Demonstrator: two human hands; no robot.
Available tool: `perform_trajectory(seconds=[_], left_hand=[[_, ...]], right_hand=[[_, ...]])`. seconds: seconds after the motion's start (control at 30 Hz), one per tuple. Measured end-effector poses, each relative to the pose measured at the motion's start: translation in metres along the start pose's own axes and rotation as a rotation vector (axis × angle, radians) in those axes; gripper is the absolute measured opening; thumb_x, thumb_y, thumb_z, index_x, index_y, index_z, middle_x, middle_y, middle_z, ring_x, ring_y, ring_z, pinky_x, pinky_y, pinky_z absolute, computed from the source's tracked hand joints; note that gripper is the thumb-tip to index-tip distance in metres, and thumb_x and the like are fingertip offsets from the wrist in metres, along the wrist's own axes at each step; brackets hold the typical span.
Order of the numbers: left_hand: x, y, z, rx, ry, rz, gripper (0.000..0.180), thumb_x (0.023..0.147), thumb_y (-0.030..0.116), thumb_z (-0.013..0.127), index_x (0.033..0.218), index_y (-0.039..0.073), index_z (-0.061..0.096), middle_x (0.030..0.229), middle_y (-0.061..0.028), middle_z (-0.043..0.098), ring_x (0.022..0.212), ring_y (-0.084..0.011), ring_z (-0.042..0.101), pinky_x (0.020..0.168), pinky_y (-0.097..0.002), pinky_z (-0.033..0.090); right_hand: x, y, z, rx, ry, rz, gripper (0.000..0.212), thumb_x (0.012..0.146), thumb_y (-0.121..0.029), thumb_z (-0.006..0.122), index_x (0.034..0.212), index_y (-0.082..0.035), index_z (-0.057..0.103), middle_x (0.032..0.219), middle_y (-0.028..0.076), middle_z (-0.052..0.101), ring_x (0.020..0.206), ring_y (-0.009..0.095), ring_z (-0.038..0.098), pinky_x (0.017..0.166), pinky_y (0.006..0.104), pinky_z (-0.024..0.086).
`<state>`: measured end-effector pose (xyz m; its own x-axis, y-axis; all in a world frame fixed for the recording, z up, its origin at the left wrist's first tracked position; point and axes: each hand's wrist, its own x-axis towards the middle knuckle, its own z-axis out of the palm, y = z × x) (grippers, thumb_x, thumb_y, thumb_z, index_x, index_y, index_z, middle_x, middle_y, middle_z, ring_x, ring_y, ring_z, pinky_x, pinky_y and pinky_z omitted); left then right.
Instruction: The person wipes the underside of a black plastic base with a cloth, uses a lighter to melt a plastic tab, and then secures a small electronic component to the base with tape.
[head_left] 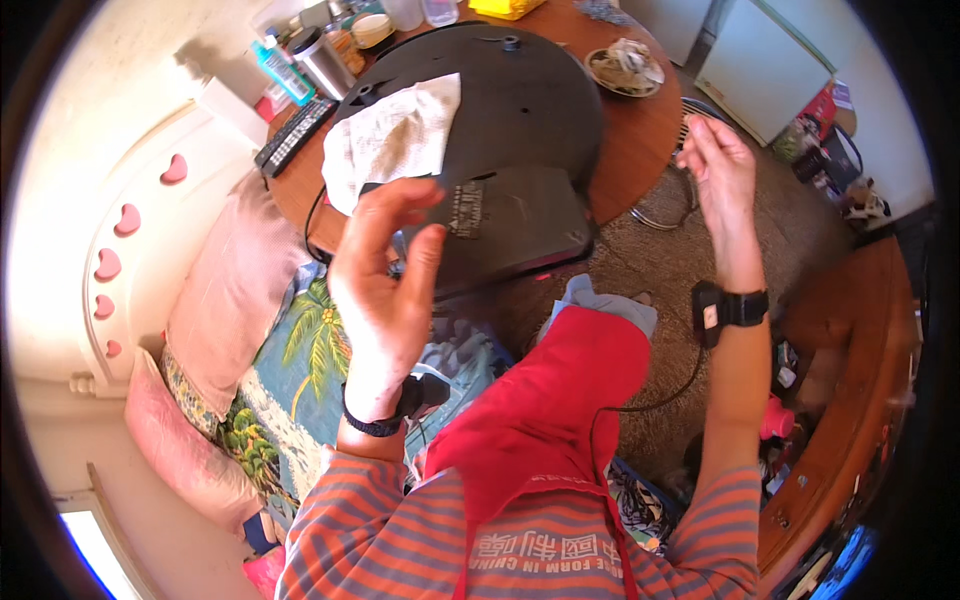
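A large round black appliance point(520, 110) lies on a round wooden table point(640, 130), its flat black base point(510, 225) overhanging the near edge. A crumpled white cloth point(390, 140) rests on its left part. My left hand point(385, 270) is raised in front of the base's left edge, fingers spread and curled, palm facing right, holding nothing. My right hand point(722, 165) is lifted to the right of the table, apart from the appliance, fingers loosely bent, with nothing visible in it. Both wrists wear black bands. A red apron point(550, 400) covers my lap.
A black remote point(295, 135), a teal bottle point(283, 70), a metal tumbler point(322, 60) and a dish of crumpled material point(625, 68) sit on the table. Pink cushions point(235, 290) and a palm-print cover point(310, 370) lie left. A wire rack point(665, 205) is on the carpet; wooden furniture point(850, 400) stands right.
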<state>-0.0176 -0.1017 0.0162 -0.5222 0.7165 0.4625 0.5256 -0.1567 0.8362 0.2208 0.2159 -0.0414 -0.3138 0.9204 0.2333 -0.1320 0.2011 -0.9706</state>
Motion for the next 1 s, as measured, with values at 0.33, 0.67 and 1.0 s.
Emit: perform_trajectory(seconds=[0.33,0.67,1.0], left_hand=[[-0.023,0.014,0.052,-1.003,-0.318,0.069,0.054,0.117,0.028,0.041,0.082,-0.005,0.067,0.079,-0.0182,0.069,0.076,-0.0301,0.068,0.080,-0.0409,0.056],[-0.074,0.074,0.213,-1.763,-1.000,-0.801,0.091,0.107,0.073,0.024,0.168,0.006,0.024,0.173,-0.0165,0.030,0.161,-0.0327,0.024,0.130,-0.0490,0.019],[-0.202,0.128,0.295,-0.286,-1.052,1.037,0.062,0.099,0.040,0.057,0.149,0.004,0.054,0.163,-0.0177,0.045,0.155,-0.0381,0.034,0.125,-0.0559,0.021]], right_hand=[[-0.164,-0.085,0.017,1.231,-0.365,0.072,0.099,0.105,-0.075,0.027,0.169,-0.001,0.015,0.176,0.025,0.010,0.164,0.040,0.011,0.131,0.0531,0.015],[-0.274,-0.091,-0.019,-0.988,0.266,-0.853,0.079,0.106,-0.065,0.038,0.155,-0.004,0.050,0.166,0.021,0.042,0.156,0.037,0.037,0.126,0.0572,0.019],[-0.370,-0.039,-0.141,0.716,0.426,-0.014,0.081,0.110,-0.065,0.032,0.167,-0.008,0.028,0.166,0.023,0.040,0.152,0.039,0.041,0.127,0.0527,0.029]])
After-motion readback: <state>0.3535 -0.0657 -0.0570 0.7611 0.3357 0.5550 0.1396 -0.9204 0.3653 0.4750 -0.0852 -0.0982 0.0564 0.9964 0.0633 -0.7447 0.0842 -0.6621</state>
